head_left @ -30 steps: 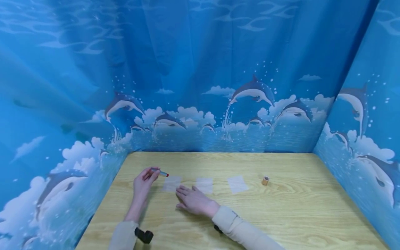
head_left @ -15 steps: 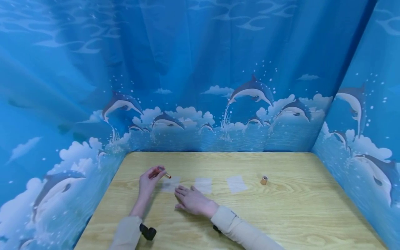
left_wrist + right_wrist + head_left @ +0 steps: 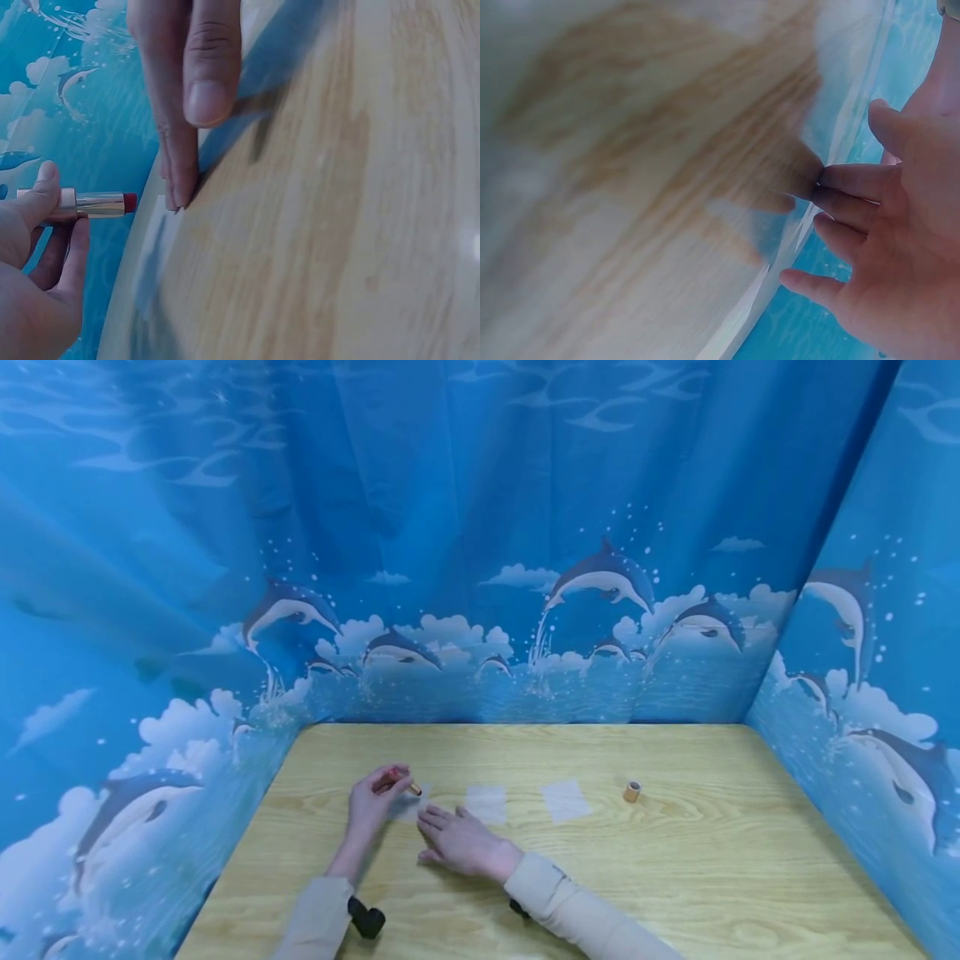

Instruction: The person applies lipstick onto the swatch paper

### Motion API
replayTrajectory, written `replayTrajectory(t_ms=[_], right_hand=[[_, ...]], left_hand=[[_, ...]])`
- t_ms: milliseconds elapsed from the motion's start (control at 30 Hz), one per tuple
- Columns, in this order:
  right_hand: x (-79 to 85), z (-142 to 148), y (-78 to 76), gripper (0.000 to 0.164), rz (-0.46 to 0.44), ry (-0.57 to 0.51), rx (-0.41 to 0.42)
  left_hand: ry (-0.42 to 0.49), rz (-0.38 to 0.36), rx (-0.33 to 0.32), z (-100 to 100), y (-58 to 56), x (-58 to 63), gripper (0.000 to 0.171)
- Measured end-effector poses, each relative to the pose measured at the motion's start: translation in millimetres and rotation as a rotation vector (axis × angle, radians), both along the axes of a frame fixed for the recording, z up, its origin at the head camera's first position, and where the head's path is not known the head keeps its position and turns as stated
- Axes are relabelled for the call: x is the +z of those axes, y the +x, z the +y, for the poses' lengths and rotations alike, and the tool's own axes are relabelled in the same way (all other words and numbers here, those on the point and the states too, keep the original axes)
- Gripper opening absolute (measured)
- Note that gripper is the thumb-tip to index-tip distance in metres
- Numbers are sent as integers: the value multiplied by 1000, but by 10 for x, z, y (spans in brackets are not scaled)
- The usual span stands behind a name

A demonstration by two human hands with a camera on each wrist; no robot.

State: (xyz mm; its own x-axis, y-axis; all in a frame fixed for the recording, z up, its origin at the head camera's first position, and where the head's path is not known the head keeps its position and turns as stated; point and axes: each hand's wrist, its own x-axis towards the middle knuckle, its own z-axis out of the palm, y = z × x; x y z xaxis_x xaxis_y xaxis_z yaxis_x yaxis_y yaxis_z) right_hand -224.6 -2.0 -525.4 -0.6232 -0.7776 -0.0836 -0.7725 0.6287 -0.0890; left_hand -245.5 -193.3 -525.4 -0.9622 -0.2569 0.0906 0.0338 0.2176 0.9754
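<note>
My left hand (image 3: 371, 802) pinches an uncapped lipstick (image 3: 101, 204) between thumb and fingers. Its red tip points right and downward, over the leftmost white paper square (image 3: 409, 811) in the head view. In the left wrist view the tip appears apart from the table surface. My right hand (image 3: 463, 843) is stretched out flat, palm down, with its fingertips at the near right edge of that square and partly covering it. The right wrist view shows the straight fingers (image 3: 855, 180) meeting the surface.
Two more white squares, a middle paper (image 3: 486, 804) and a right paper (image 3: 566, 802), lie in the same row. Farther right stands a small gold-brown cap (image 3: 632, 791). A blue dolphin-print curtain (image 3: 465, 693) borders the wooden table (image 3: 712, 877) at the back and sides.
My left hand has moved right, bringing the lipstick over the leftmost paper square and tilting its tip further down. The right hand has stayed in place.
</note>
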Motion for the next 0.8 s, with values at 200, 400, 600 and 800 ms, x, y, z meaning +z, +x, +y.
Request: replayTrajectory(t_ms=[200, 400, 600, 800], right_hand=[[30, -7, 18, 62, 0, 6, -5], [33, -8, 19, 62, 9, 5, 3], [13, -3, 13, 62, 15, 14, 5], [24, -3, 20, 63, 14, 19, 4]], left_hand=[[-32, -35, 1, 25, 12, -43, 28], [-87, -56, 4, 41, 15, -77, 27], [-160, -28, 8, 50, 15, -106, 26], [-204, -16, 9, 47, 18, -117, 25]])
